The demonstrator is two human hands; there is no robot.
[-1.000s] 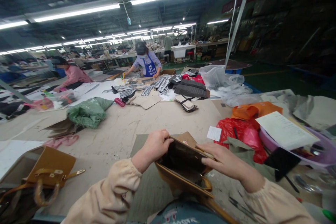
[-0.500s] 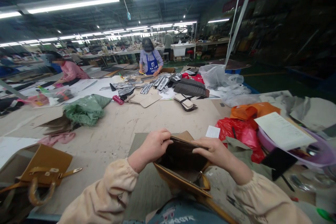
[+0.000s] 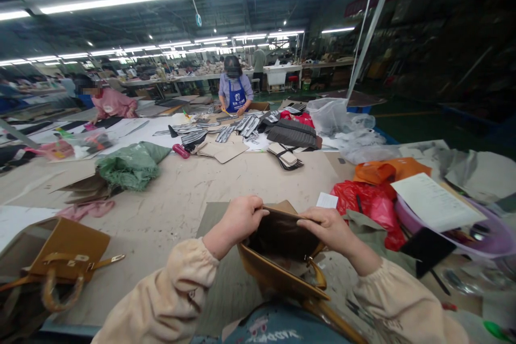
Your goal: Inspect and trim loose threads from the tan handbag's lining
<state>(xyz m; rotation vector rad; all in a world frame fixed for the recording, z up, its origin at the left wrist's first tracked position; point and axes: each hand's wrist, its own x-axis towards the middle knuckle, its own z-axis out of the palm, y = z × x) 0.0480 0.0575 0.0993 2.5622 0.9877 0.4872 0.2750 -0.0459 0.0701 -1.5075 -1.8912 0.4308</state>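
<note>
A tan leather handbag (image 3: pixel 278 271) stands open in front of me at the near edge of the worktable (image 3: pixel 181 193), its dark lining showing. My left hand (image 3: pixel 241 217) is closed on the bag's far rim at the left. My right hand (image 3: pixel 328 228) grips the same rim at the right, fingers curled over the edge. Both wrists come out of cream sleeves. The bag rests partly on a grey mat (image 3: pixel 226 279).
A second tan handbag (image 3: pixel 66 258) lies at the near left. Red and orange plastic bags (image 3: pixel 373 199), a paper sheet (image 3: pixel 433 201) and a purple basin (image 3: pixel 489 236) crowd the right. A green bag (image 3: pixel 131 164), cut pieces (image 3: pixel 223 150) and two seated workers (image 3: pixel 236 91) are farther off.
My right hand has slid along the rim toward the left hand, pulling the bag's mouth more upright. The camera view has shifted slightly.
</note>
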